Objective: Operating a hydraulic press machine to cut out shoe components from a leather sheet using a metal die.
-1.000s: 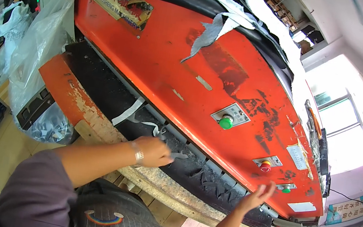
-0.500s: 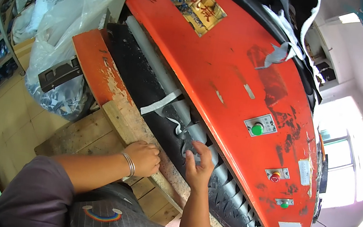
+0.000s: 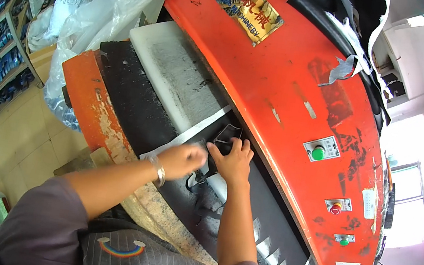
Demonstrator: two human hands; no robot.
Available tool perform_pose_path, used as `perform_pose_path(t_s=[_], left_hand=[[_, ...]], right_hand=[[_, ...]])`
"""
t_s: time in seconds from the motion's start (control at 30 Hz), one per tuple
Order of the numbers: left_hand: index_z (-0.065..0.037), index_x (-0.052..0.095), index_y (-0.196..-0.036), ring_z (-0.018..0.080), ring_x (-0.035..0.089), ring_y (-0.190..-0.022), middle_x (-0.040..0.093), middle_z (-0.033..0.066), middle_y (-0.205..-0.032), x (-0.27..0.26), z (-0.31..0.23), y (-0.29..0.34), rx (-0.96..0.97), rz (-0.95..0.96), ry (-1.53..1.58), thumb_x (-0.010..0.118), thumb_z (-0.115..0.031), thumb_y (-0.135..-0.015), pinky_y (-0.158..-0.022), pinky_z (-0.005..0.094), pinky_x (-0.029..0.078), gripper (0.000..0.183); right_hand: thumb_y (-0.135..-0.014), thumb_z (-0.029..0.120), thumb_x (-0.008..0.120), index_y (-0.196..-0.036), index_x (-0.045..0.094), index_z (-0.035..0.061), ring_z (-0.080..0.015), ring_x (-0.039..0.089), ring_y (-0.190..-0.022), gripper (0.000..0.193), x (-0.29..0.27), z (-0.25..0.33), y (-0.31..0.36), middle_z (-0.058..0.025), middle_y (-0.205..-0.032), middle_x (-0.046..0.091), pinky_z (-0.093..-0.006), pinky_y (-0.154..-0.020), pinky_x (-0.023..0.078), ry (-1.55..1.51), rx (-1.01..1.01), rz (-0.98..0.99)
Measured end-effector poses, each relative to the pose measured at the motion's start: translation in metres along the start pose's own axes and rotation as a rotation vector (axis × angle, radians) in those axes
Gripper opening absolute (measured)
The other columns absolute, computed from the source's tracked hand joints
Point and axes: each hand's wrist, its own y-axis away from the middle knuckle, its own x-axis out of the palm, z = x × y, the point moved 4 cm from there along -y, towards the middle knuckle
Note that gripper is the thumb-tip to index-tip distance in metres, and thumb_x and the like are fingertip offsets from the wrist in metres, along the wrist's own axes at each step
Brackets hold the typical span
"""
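Observation:
On the black sheet over the white cutting board (image 3: 168, 74), my right hand (image 3: 235, 163) has thumb and fingers around a small dark, thin-walled cutting die (image 3: 227, 135). Close to its left, my left hand (image 3: 181, 162) is blurred by motion, its fingers curled inward; I cannot make out what they hold, if anything. A pale strip (image 3: 190, 132) runs slantwise across the board past the left hand. Below the hands lie ragged black sheet scraps (image 3: 206, 206), with white board showing through the cut gaps.
The red press head (image 3: 284, 88) overhangs the board's far side, carrying green buttons (image 3: 318, 153) and a red knob (image 3: 336, 208). An orange, worn table edge (image 3: 85, 97) lies left. Clear plastic bags (image 3: 101, 28) stand beyond it, beside a loaded shelf (image 3: 5, 68).
The white board now shows much farther out from beneath the red press. Both hands have moved forward over it; the left has left the wooden edge and the right now grips the die.

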Motion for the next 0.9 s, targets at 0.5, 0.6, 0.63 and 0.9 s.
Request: perform_pose_path(t_s=[0.5, 0.6, 0.63, 0.9], left_hand=[[-0.002, 0.051, -0.073, 0.0208, 0.053, -0.055, 0.051, 0.0106, -0.06, -0.009, 0.031, 0.014, 0.104, -0.177, -0.232, 0.048, -0.036, -0.098, -0.054, 0.0343, 0.044, 0.042], [0.0, 0.052, -0.07, 0.0417, 0.056, -0.067, 0.056, 0.0236, -0.07, -0.013, 0.034, 0.05, 0.187, 0.037, -0.393, 0.047, -0.038, -0.096, -0.06, 0.0462, 0.042, 0.046], [-0.001, 0.056, -0.072, 0.041, 0.058, -0.071, 0.058, 0.0229, -0.071, -0.015, 0.041, 0.062, 0.106, 0.218, -0.524, 0.046, -0.041, -0.095, -0.067, 0.0465, 0.045, 0.047], [-0.006, 0.056, -0.107, 0.0345, 0.059, -0.093, 0.062, 0.0139, -0.099, -0.017, -0.04, 0.028, 0.362, -0.077, -0.829, 0.057, -0.029, -0.089, -0.084, 0.0458, 0.045, 0.029]], right_hand=[[-0.082, 0.033, 0.061, -0.111, 0.057, -0.0007, -0.0251, 0.047, -0.105, 0.045, 0.003, 0.018, 0.143, -0.0123, -0.106, 0.051, -0.036, -0.096, 0.033, -1.212, -0.115, 0.256], [-0.077, 0.038, 0.068, -0.108, 0.06, -0.0015, -0.0265, 0.051, -0.104, 0.051, -0.002, -0.022, 0.133, -0.0147, -0.107, 0.054, -0.036, -0.09, 0.04, -0.896, 0.03, 0.065], [-0.075, 0.039, 0.07, -0.107, 0.061, -0.0015, -0.0281, 0.052, -0.105, 0.053, -0.007, -0.035, 0.119, -0.0166, -0.107, 0.056, -0.0363, -0.089, 0.042, -0.694, 0.067, -0.012], [-0.069, 0.046, 0.074, -0.115, 0.059, 0.0008, -0.0345, 0.046, -0.118, 0.067, -0.017, -0.071, 0.055, -0.0225, -0.12, 0.053, -0.0417, -0.096, 0.042, -0.105, 0.214, -0.095]])
